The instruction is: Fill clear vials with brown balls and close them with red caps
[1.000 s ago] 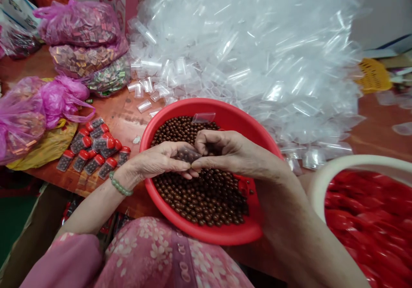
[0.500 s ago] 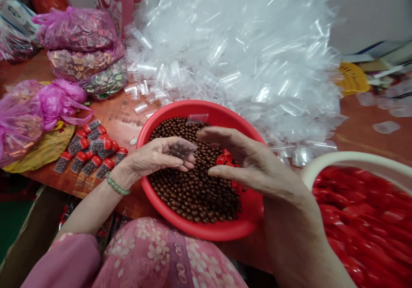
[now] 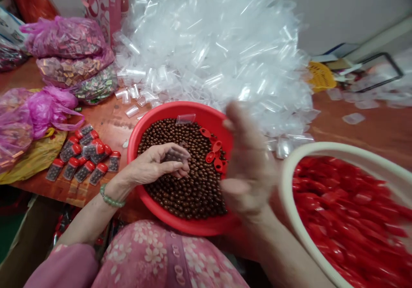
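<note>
A big heap of clear plastic tubes (image 3: 209, 52) fills the back of the reddish wooden table (image 3: 109, 125). Near the right hand sits a white basin (image 3: 286, 185), full of red caps (image 3: 341, 202). To the left lie pink plastic bags (image 3: 64, 37) packed with small wrapped bits, and a group of filled tubes with red lids (image 3: 83, 159).

In front of the person is a red plastic bowl (image 3: 131, 150), full of round brown balls (image 3: 193, 189). A few red plastic lids (image 3: 214, 150) lie on top of the balls, and one empty tube (image 3: 186, 118) rests near the far rim.

The left hand (image 3: 151, 165), with a green bead bracelet (image 3: 111, 200) at the wrist, is curled and holds a clear tube (image 3: 175, 155) with brown balls inside. The tube is over the bowl. Its long side lies almost flat and runs across the view, away from the palm. The fingers hide its ends, so I cannot tell which way the open end points.

The right hand (image 3: 249, 159) is up, open, and holds nothing that I can see, though it is blurred.

If the left fingers go slack, the tube could tip and the balls could roll out. A bump from the right hand could do the same.
</note>
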The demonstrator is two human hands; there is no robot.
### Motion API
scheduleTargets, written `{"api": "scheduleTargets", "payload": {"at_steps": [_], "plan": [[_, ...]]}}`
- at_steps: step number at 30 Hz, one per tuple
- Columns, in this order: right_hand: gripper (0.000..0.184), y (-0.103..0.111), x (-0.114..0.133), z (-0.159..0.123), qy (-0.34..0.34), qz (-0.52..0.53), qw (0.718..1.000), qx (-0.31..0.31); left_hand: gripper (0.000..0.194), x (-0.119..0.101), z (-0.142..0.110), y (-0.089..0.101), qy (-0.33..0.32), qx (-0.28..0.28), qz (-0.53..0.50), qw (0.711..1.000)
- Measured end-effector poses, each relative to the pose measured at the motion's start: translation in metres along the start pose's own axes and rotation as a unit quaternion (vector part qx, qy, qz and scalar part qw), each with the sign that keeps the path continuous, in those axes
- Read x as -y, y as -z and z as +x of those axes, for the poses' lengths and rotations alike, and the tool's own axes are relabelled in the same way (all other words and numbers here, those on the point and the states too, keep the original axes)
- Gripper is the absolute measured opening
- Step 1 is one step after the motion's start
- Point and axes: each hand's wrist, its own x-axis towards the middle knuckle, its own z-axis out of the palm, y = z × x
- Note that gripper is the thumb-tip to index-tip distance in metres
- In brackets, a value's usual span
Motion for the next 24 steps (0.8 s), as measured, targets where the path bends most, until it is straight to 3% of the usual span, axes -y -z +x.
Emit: {"api": "scheduleTargets", "payload": {"at_steps": [2, 4, 7, 9, 11, 13, 17, 19, 24], "plan": [[0.083, -0.011, 0.002, 0.000, 0.142, -0.023, 0.987, 0.069, 0.023, -0.003, -0.002, -0.002, -0.014, -0.013, 0.059, 0.998], [0.077, -0.012, 0.002, 0.002, 0.160, -0.015, 0.982, 0.101, 0.020, -0.003, -0.004, -0.001, -0.011, -0.024, 0.087, 0.996], [0.065, 0.011, -0.003, 0.008, 0.047, -0.008, 0.995, 0.092, 0.026, 0.000, -0.009, 0.005, 0.013, -0.034, 0.048, 0.998], [0.048, 0.033, -0.012, 0.015, -0.059, -0.052, 0.995, 0.066, 0.034, 0.003, -0.012, 0.008, 0.007, -0.043, 0.009, 0.999], [0.038, 0.049, -0.028, 0.026, -0.147, -0.137, 0.977, 0.065, 0.046, 0.004, -0.013, 0.007, -0.006, -0.053, -0.022, 0.998], [0.031, 0.053, -0.046, 0.037, -0.207, -0.242, 0.941, 0.116, 0.052, 0.004, -0.013, 0.006, -0.012, -0.071, -0.039, 0.997], [0.028, 0.035, -0.073, 0.052, -0.220, -0.401, 0.857, 0.237, 0.044, 0.002, -0.008, 0.006, -0.004, -0.114, -0.083, 0.990], [0.028, 0.023, -0.081, 0.054, -0.214, -0.437, 0.831, 0.270, 0.048, 0.003, -0.004, 0.007, 0.004, -0.121, -0.110, 0.987], [0.031, 0.010, -0.095, 0.049, -0.202, -0.434, 0.830, 0.287, 0.066, 0.006, 0.000, 0.011, 0.033, -0.115, -0.180, 0.976]]}}
